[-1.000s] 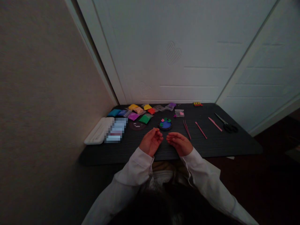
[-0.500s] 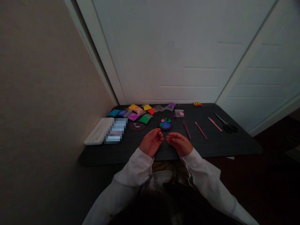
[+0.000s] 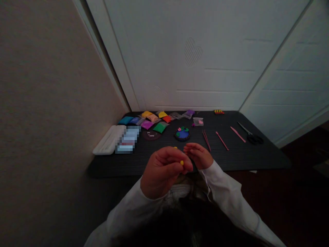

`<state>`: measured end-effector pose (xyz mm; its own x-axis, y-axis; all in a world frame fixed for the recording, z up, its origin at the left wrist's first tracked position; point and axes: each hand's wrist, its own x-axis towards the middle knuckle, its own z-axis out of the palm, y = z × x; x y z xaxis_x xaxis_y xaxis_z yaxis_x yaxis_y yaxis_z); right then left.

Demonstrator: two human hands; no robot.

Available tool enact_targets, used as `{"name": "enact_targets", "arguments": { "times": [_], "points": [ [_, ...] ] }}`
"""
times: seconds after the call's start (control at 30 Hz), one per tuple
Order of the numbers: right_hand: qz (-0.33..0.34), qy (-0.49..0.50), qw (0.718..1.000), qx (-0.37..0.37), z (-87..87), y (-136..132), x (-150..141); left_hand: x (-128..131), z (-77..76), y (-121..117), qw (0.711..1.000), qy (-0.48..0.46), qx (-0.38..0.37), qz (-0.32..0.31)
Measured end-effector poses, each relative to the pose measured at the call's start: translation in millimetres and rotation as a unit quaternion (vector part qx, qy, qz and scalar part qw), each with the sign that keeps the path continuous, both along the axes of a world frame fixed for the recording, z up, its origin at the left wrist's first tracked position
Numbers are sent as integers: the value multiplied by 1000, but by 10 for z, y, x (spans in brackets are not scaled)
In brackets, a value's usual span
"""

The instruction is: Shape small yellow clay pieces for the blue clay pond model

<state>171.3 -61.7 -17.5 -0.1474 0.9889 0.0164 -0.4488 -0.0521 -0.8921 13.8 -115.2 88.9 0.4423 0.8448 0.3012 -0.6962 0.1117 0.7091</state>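
My left hand (image 3: 164,171) is raised close to the camera, thumb and fingers pinching a small yellow ball of clay (image 3: 182,163). Just past its knuckles shows another yellow bit (image 3: 175,148); I cannot tell whether it lies on the table or touches the hand. To the right, my right hand (image 3: 199,156) hovers over the table's near edge, fingers extended and slightly bent, with nothing visible in them. Beyond both hands sits a round clay pond (image 3: 183,134), blue in the middle with a dark rim, bearing green pieces and a pink flower.
Clay packets, among them a green one (image 3: 161,127), lie at the back left. A white tray (image 3: 109,140) and a blurred card (image 3: 128,139) are at left, near a dark disc (image 3: 151,136). Rightward lie tweezers (image 3: 206,140), pink tools (image 3: 222,141) and scissors (image 3: 250,133).
My left hand has come up and nearer the camera, turning so that the pinched yellow ball shows. My right hand has hardly moved. The view has shifted slightly.
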Motion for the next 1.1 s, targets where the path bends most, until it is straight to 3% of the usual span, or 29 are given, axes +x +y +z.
{"name": "enact_targets", "arguments": {
  "times": [0.2, 0.3, 0.47, 0.57, 0.67, 0.9, 1.1],
  "points": [
    [-12, -32, 999, 17, 2, -6, -1, 4, -19, -1, 999, 33, -9, 28],
    [-32, -63, 996, 45, -16, 1, -3, 21, -126, 109, 996, 51, -29, 65],
    [-115, -163, 971, 129, -24, -10, -1, 68, -667, 480, 980, 127, -87, 126],
    [-154, -255, 934, 197, 15, -62, -6, 91, -985, 641, 968, 192, -105, 122],
    [-166, -333, 893, 254, 61, -110, -31, 97, -1151, 694, 961, 229, -105, 114],
    [-182, -434, 822, 320, 87, -95, -116, 85, -1233, 714, 951, 276, -94, 105],
    [-155, -547, 762, 308, 41, -17, 69, -17, -1070, 724, 928, 312, -77, 190]
  ]
}}
